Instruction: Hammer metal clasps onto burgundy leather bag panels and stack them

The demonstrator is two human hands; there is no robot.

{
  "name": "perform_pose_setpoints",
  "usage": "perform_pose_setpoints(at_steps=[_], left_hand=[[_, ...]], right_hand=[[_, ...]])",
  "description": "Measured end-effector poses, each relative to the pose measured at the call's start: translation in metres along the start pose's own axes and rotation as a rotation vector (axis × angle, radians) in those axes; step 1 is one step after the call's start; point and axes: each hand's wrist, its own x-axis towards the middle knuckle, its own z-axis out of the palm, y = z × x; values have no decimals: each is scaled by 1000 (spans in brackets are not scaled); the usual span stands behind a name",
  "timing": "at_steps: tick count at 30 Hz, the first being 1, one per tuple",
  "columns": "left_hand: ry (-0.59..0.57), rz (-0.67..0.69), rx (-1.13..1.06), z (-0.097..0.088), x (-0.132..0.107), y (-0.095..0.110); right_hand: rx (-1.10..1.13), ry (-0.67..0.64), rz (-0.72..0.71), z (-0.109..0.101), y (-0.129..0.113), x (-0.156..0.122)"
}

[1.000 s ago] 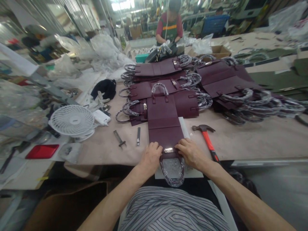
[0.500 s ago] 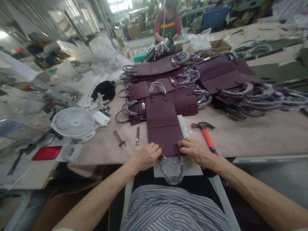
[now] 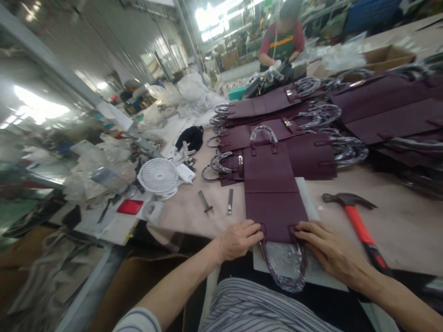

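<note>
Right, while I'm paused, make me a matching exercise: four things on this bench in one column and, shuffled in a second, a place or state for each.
Things
1. claw hammer with an orange-red handle
2. round white plastic fan
3. plum-coloured leather-look bag piece
4. shiny red flat rectangular object

Places and states
A. touched at its near edge by the left hand and the right hand
B. farthest left of the four
C. showing a circular slatted grille
D. lying to the right of the bag piece

Pairs: 1-D, 2-C, 3-A, 4-B
</note>
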Motion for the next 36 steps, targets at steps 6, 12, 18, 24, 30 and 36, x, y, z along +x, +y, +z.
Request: perform_pose_setpoints(at_steps=[6, 12, 18, 24, 30, 36], left_hand=[[27, -116, 11, 12, 11, 4], [115, -120, -26, 14, 11, 8], [313, -547, -149, -6, 11, -16], [-160, -1345, -83, -24, 15, -78], [-270, -1402, -232, -20, 25, -106], [-135, -1411, -463, -21, 9, -98]], right_hand=[[-124, 131, -47, 8, 11, 2], [-98, 185, -28, 9, -2, 9], [-90, 193, 21, 11, -9, 9], [-64, 161, 61, 8, -19, 12], [-50, 134, 93, 7, -24, 12], [-37, 141, 95, 8, -23, 11]])
